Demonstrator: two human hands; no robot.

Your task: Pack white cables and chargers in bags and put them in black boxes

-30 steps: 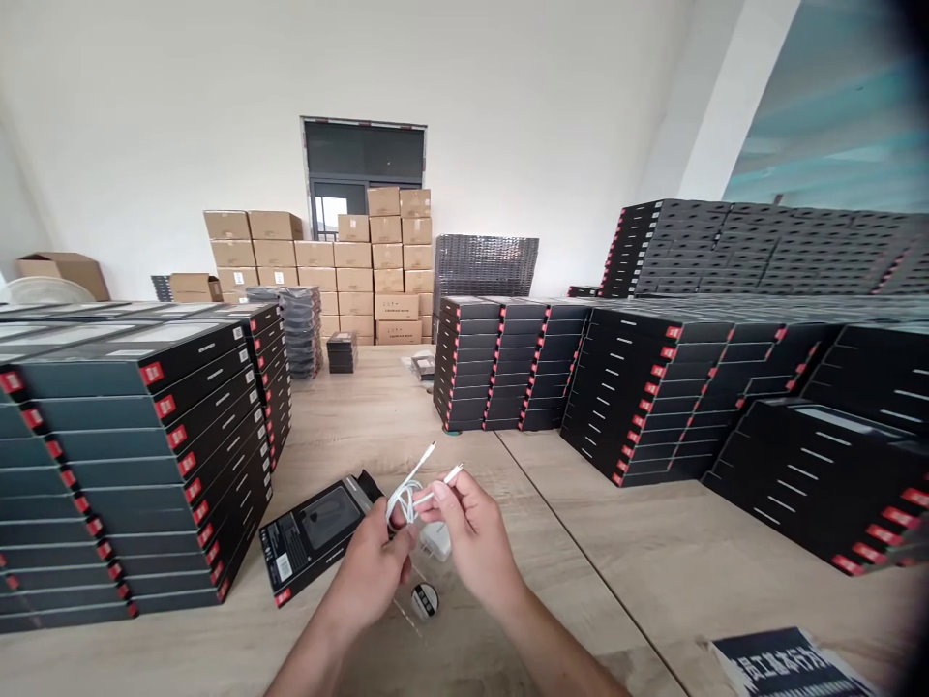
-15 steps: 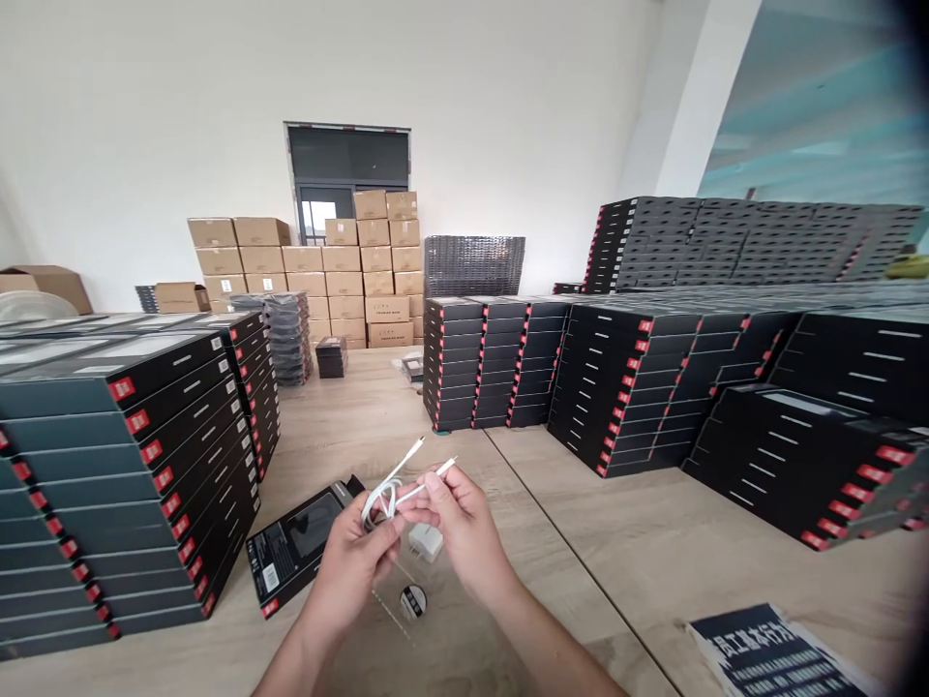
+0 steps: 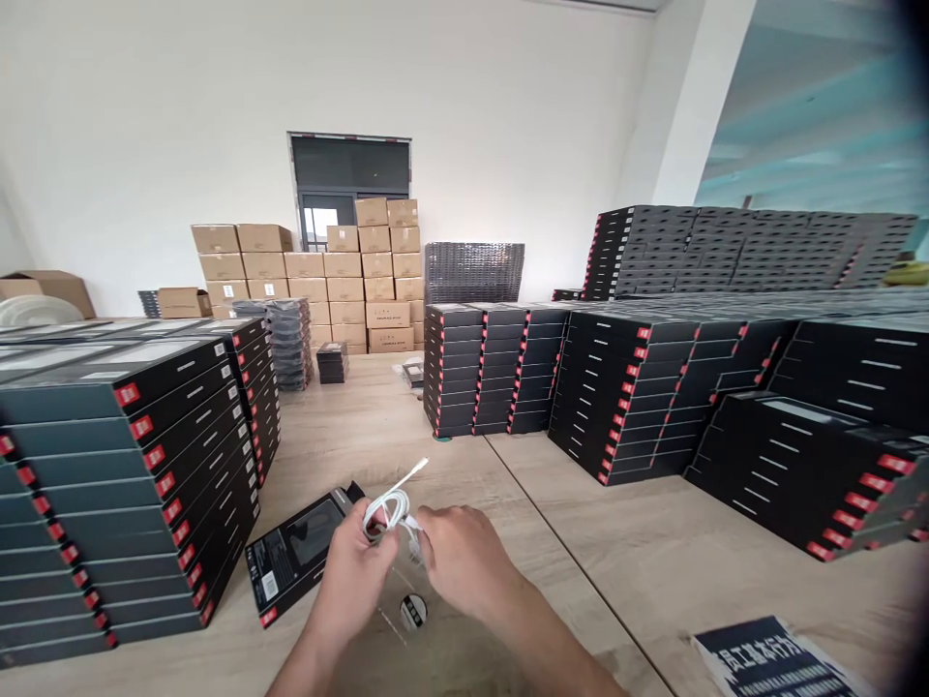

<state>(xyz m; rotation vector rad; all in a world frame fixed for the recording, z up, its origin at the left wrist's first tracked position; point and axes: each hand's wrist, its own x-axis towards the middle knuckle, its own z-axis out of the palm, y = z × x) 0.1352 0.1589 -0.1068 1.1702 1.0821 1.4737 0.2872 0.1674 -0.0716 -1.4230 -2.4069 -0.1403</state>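
Observation:
My left hand [image 3: 353, 578] pinches a coiled white cable [image 3: 388, 503] just above the wooden table [image 3: 653, 552]; one cable end sticks up and to the right. My right hand [image 3: 459, 560] is closed beside it, fingers on the lower part of the cable, over a clear plastic bag with a round black sticker [image 3: 412, 611]. What else the right fingers grip is hidden. An open black product box [image 3: 301, 552] lies flat just left of my hands.
Tall stacks of black boxes with red tabs stand at the left [image 3: 123, 474] and right [image 3: 726, 397]. Brown cartons [image 3: 341, 276] are piled at the back wall near a door. A dark printed sheet [image 3: 769, 663] lies at the lower right.
My right hand has dropped from holding the cable end up and now sits lower over the bag; one cable end no longer sticks up. The view has shifted slightly.

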